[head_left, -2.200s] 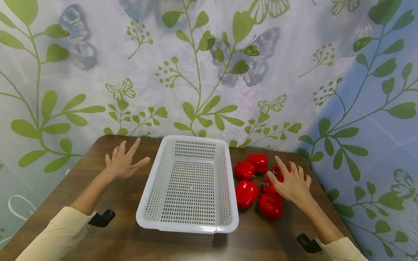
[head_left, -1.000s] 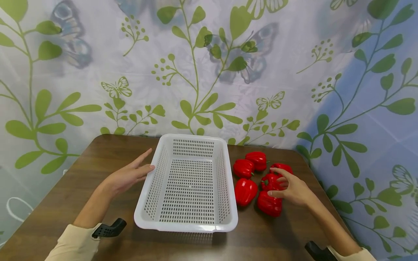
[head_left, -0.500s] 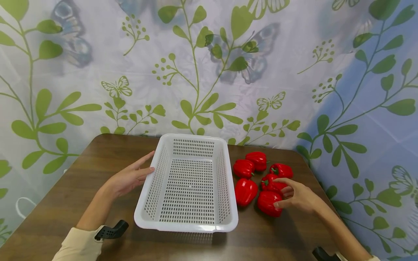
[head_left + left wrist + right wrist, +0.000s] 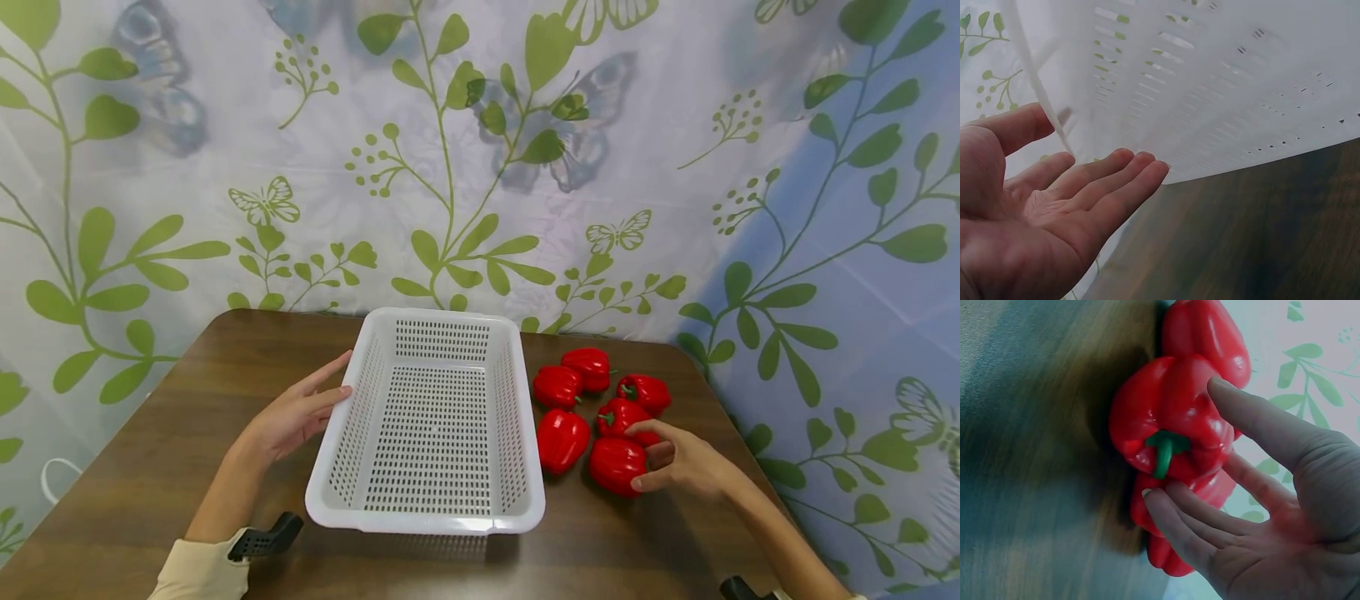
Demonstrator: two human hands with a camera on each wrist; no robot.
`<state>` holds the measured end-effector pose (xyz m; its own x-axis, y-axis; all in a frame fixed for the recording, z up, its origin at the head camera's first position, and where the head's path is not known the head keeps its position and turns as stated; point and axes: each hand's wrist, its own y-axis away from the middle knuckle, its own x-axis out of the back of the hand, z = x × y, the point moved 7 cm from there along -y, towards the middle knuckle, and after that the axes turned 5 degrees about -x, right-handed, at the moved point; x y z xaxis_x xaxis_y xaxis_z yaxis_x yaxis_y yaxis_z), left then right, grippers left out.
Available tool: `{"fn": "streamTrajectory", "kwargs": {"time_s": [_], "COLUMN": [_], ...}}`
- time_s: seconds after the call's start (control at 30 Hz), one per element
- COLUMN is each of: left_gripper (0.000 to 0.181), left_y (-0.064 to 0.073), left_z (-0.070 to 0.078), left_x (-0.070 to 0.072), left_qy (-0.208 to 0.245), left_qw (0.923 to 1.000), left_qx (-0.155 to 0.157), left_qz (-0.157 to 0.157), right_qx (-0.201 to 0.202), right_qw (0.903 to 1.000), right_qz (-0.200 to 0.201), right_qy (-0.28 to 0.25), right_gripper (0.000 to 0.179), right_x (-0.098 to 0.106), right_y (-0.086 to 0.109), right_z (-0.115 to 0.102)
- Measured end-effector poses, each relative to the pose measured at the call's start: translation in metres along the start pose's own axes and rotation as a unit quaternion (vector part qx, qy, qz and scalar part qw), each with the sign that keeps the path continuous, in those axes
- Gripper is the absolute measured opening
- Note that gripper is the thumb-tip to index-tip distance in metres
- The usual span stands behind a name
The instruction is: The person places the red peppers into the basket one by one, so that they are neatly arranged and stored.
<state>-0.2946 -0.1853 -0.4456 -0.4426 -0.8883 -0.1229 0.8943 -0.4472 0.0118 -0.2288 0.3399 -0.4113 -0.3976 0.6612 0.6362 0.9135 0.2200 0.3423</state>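
Observation:
A white perforated plastic basket (image 4: 427, 442) stands on the wooden table with nothing inside. My left hand (image 4: 296, 412) is at its left rim, fingers fairly straight; in the left wrist view the fingertips (image 4: 1144, 164) lie along the basket's outer wall. To the right of the basket, a red bell pepper (image 4: 617, 465) is the nearest one in the group. My right hand (image 4: 686, 462) reaches round its right side, thumb in front and fingers behind. The right wrist view shows the thumb tip overlapping this pepper (image 4: 1166, 406), with the fingers spread near its green stem (image 4: 1165, 450).
Several more red bell peppers (image 4: 561, 440) lie close together between the basket and the table's right side. The brown table (image 4: 247, 358) ends at a patterned curtain (image 4: 450, 150) behind. A white cable (image 4: 51, 482) hangs off the left edge.
My right hand has come down and nearer, from above the far peppers to the nearest one. My left hand has moved right to the basket's rim. Basket and peppers stay put.

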Motion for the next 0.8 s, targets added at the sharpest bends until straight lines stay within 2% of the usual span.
{"fn": "streamTrajectory", "kwargs": {"time_s": [0.17, 0.43, 0.8], "left_gripper": [0.071, 0.07, 0.07], "left_y": [-0.0012, -0.002, -0.0011], "left_z": [-0.0014, -0.0025, -0.0012], "left_x": [0.0025, 0.0034, 0.004], "left_qy": [-0.006, -0.015, -0.015], "left_qw": [0.9998, 0.9994, 0.9992], "left_qx": [-0.009, -0.013, -0.008], "left_qz": [0.018, 0.028, 0.036], "right_qx": [-0.003, -0.016, -0.023], "right_qw": [1.0, 0.9997, 0.9985], "right_qz": [0.004, 0.003, 0.028], "right_qy": [0.005, 0.015, 0.041], "right_gripper": [0.072, 0.077, 0.08], "right_x": [-0.003, -0.0081, -0.0092], "right_y": [-0.0022, -0.0044, -0.0057], "right_z": [0.0014, 0.0037, 0.004]}}
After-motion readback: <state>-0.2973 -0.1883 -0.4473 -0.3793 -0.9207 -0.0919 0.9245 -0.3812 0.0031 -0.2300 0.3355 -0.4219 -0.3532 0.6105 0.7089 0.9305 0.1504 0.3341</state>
